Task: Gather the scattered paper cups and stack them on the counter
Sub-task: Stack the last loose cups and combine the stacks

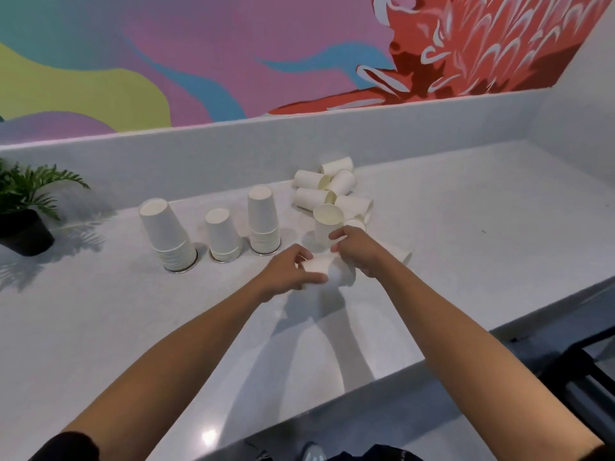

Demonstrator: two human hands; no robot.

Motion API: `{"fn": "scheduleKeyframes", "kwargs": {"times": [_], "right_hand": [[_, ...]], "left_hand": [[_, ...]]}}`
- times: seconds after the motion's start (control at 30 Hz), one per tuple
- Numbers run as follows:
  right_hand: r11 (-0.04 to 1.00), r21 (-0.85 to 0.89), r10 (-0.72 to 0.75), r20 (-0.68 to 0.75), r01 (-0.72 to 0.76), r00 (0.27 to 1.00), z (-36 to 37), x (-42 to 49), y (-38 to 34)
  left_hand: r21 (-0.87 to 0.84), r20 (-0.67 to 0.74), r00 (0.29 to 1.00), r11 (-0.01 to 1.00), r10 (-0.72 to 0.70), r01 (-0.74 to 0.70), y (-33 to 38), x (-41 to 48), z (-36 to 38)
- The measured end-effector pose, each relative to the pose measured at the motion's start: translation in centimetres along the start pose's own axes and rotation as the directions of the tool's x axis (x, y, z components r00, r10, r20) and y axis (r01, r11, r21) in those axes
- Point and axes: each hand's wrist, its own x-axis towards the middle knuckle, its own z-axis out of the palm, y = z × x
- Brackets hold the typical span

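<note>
While loose cups [311,197] lie scattered, left hand [289,272] and right hand [357,249] grip tapered paper cups [337,276].

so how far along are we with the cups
Partway. Done: three upside-down stacks stand on the counter. In hand: the left hand and right hand grip the held cups, apparently nesting them. Left: the loose cups lying on their sides behind, plus one upright cup.

Head-worn view, down onto counter [466,227]
</note>
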Motion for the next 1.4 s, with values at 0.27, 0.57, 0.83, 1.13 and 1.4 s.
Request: {"fn": "scheduleKeyframes", "kwargs": {"times": [0.27, 0.57, 0.83, 1.13, 1.4], "right_hand": [[0.829, 0.555, 0.061, 0.029, -0.067, 0.998, -1.0, 2.5, -3.9], [0.994, 0.067, -0.077, -0.084, 0.083, 0.993, -1.9, 5.3, -4.8], [0.357, -0.904, -0.330, 0.115, 0.236, 0.937, -2.0, 9.6, -3.8], [0.116, -0.954, -0.080, 0.269, 0.277, 0.960, 0.7, 13.1, -5.5], [0.614, -0.768, -0.286, -0.003, 0.181, 0.958, -0.9, 11.9, -8.8]], "left_hand": [[-0.553, -0.089, 0.996, 0.832, -0.005, -0.045, 3.7, 1.6, 0.0], [-0.624, -0.182, 0.983, 0.775, -0.025, -0.096, 4.3, 3.7, -0.5], [-0.380, -0.115, 0.993, 0.924, -0.002, -0.042, 2.7, 4.8, -2.7], [-0.207, -0.009, 0.999, 0.978, -0.031, 0.029, 1.3, 6.3, -4.3], [-0.140, 0.058, 0.997, 0.989, -0.041, 0.049, 1.3, 6.4, -4.0]]}}
